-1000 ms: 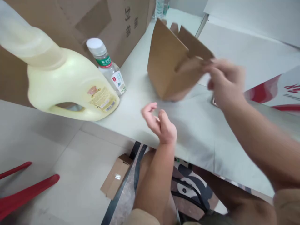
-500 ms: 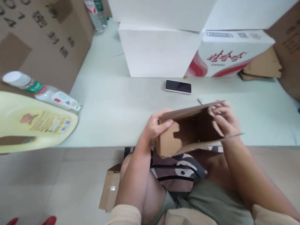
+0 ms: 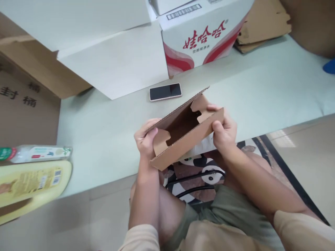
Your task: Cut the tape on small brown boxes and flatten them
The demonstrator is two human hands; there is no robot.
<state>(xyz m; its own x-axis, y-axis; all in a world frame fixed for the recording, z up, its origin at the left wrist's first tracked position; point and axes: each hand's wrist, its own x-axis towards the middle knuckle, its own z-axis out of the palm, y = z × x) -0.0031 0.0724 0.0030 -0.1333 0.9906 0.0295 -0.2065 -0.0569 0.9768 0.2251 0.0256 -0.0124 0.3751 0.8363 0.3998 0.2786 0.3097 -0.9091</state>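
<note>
Between both hands, at the table's front edge, a small brown cardboard box [image 3: 187,143] is held tilted with its open side toward me. Its two notched end flaps are folded inward, and the long side panels stand up. My left hand [image 3: 146,137] grips the left end, thumb on the near flap. On the right end, my right hand [image 3: 225,129] is closed, thumb on the front panel and fingers behind. Beyond the box lies a phone [image 3: 165,92], screen up, on the pale green table [image 3: 104,139].
White cartons [image 3: 123,62] and a red-and-white printed carton [image 3: 199,42] stand at the back. Flattened cardboard [image 3: 264,24] lies at the back right. At left are a large brown carton [image 3: 28,104], a clear bottle [image 3: 42,153] and a yellow jug [image 3: 36,181]. A panda-print bag [image 3: 193,174] is below.
My view has turned to the right. The right end flap now sits folded inward, and my right hand has shifted from that flap to gripping the box's right end.
</note>
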